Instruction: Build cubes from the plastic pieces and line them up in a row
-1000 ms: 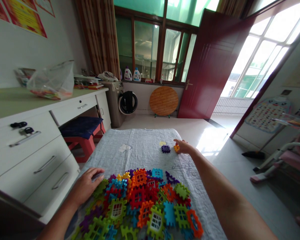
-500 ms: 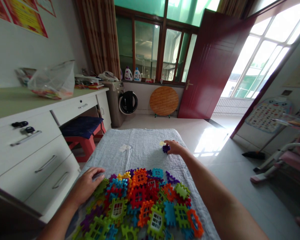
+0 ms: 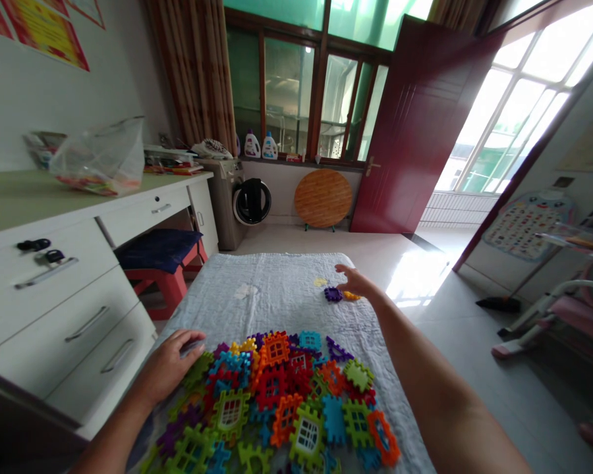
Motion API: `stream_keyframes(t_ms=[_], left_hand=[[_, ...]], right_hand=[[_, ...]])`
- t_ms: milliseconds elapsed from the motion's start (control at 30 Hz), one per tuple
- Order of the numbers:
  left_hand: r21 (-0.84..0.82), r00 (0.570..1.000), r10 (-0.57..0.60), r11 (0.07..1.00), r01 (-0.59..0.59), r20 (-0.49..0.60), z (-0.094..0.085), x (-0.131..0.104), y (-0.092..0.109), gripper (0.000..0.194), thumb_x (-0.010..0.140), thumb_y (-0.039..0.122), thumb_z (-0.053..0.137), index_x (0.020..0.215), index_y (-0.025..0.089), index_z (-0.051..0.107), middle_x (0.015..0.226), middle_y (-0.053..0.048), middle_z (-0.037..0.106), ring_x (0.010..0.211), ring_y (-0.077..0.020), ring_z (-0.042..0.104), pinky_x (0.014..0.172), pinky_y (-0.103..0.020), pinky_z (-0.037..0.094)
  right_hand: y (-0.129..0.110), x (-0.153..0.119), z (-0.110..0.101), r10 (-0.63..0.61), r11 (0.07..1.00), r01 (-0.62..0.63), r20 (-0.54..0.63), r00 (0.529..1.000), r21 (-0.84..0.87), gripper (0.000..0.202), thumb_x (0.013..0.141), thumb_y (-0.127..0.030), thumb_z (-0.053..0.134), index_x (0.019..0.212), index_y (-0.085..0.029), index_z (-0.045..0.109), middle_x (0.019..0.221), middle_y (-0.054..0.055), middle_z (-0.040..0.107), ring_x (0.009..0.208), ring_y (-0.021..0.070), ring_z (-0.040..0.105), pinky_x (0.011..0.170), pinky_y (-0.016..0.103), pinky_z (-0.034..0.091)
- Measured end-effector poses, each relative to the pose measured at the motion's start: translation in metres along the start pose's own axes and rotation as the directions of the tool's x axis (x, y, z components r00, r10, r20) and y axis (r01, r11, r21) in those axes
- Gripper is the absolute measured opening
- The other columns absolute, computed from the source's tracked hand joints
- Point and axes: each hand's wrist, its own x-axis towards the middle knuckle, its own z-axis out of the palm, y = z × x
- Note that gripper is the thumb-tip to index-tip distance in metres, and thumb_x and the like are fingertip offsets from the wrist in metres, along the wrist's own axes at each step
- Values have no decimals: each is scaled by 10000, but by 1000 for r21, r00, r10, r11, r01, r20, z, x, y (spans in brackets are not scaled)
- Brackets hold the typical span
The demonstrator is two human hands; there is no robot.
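My right hand (image 3: 356,283) hovers at the far right of the cloth-covered table, thumb and fingers apart and nothing between them. Just below its fingers lies a purple square building block (image 3: 333,294) with notched edges. Beside that, partly hidden by the hand, is a yellow-orange block (image 3: 350,295). My left hand (image 3: 170,365) rests at the left edge of a heap of interlocking plastic blocks (image 3: 271,387), with its fingers loosely bent and the thumb apart. Red, orange, green, blue and purple pieces make up the heap, some with window grids.
A pale blue cloth (image 3: 277,289) covers the table. On the left stand a white desk (image 3: 93,322) with drawers and a red stool (image 3: 170,283). A washing machine (image 3: 227,204), a round wooden tabletop (image 3: 323,197) and a dark red door (image 3: 395,131) are farther back.
My right hand has let go of the purple block and lifted slightly to the right. The yellow-orange block beside it now shows. The left hand stays in place.
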Motion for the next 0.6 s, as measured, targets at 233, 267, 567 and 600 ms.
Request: stream_keyframes(t_ms=[233,267,567,600], left_hand=[[6,1000,2,1000,-2,12,2,1,-5,331,741,478,541,885,212,672,966,-62,690,920,-229,650,849,-317,524],[4,1000,2,1000,-2,13,2,1,-5,330,742,478,540,885,211,672,966,-61,689,922,-228,649,851,-317,523],[12,1000,-2,1000,2,21,3,1,-9,324,745,479,548,889,215,669,976,-60,683,936,-227,641,862,-315,514],[11,1000,-5,1000,5,24,3,1,-10,328,743,482,549,890,215,670,977,-59,683,936,-227,641,864,-315,512]], right_hand=[[36,-18,-11,41,999,-41,12,999,22,709,614,-122,696,1285,-206,483,1181,88,614,1054,258,567,914,374,430],[36,-21,-7,36,999,-37,26,999,18,712,598,-124,707,1273,-196,495,1179,89,616,1057,261,566,928,375,422],[33,-21,13,12,1000,-12,52,999,-1,701,614,-105,659,1288,-183,485,1139,90,619,1023,241,572,936,362,400],[34,-21,13,9,1000,-9,55,998,-3,706,613,-107,661,1291,-184,481,1140,92,616,1019,239,573,934,363,400]])
